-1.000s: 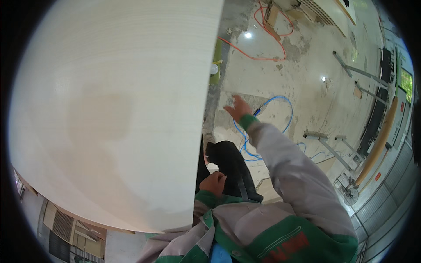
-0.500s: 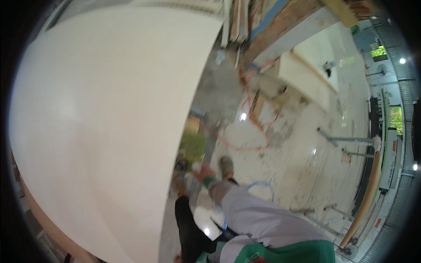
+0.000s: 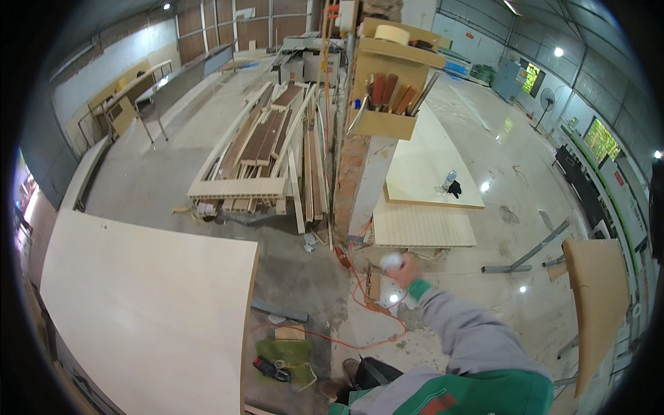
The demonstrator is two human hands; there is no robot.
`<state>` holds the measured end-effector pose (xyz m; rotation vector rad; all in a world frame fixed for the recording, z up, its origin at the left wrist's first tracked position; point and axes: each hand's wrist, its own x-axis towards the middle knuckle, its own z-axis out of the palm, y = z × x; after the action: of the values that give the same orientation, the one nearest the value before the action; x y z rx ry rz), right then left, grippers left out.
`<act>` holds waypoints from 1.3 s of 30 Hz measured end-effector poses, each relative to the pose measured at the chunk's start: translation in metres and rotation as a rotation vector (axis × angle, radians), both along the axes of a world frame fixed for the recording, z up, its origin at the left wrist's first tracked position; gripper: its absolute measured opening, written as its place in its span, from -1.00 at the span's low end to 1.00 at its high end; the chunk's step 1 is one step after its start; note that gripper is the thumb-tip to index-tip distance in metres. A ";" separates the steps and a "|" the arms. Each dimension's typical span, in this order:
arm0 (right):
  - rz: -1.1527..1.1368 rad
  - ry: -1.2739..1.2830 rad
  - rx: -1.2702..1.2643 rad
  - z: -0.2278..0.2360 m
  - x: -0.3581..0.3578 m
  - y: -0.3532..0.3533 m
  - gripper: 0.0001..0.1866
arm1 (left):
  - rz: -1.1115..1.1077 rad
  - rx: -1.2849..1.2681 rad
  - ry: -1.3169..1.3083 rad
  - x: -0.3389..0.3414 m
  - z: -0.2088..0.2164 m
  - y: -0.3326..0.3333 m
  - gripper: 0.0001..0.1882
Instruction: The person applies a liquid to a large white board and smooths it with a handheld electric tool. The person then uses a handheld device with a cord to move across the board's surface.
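My right hand (image 3: 407, 272) reaches forward over the floor at the end of a grey sleeve with a green cuff. Its fingers are closed around a small white rounded object (image 3: 391, 262), too blurred for its kind to show. Below and left of it, an orange cord (image 3: 360, 346) loops across the floor. Beside the large pale board (image 3: 152, 304) lies a green cloth or bag (image 3: 299, 370), with a black and red power tool (image 3: 271, 369) on it. My left hand is out of the picture.
A brick pillar (image 3: 346, 187) stands ahead, carrying a wooden tool rack (image 3: 379, 123) with several handled tools. Stacked boards and strips (image 3: 263, 149) lie beyond it to the left. Pale panels (image 3: 425, 225) lie to its right, with a bottle (image 3: 450, 178) on top. Metal stands (image 3: 515, 268) are at right.
My view has lifted from the floor and the big board toward the pillar and the hall. My right hand has moved from low beside the board to outstretched ahead, holding the white object.
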<state>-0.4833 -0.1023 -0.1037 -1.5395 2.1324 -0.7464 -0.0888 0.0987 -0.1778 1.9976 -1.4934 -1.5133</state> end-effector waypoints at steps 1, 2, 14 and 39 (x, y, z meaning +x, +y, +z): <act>-0.060 0.054 -0.150 0.031 -0.015 -0.023 -0.40 | -0.007 -0.008 -0.010 -0.001 0.004 -0.008 -0.41; -0.109 0.058 -0.237 0.065 -0.034 -0.044 -0.41 | -0.011 -0.006 -0.023 -0.002 0.007 -0.014 -0.41; -0.038 -0.463 -0.963 0.445 -0.140 -0.297 -0.48 | 0.137 0.169 -0.230 -0.052 0.019 -0.058 -0.42; 0.073 0.111 -0.711 0.520 -0.126 -0.433 -0.28 | 0.394 0.351 -0.264 -0.094 0.009 -0.034 -0.44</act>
<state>-0.6089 -0.5350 0.4167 -2.0178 1.9676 -1.5373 -0.1832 0.0649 -0.1692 2.5887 -0.8675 -1.4576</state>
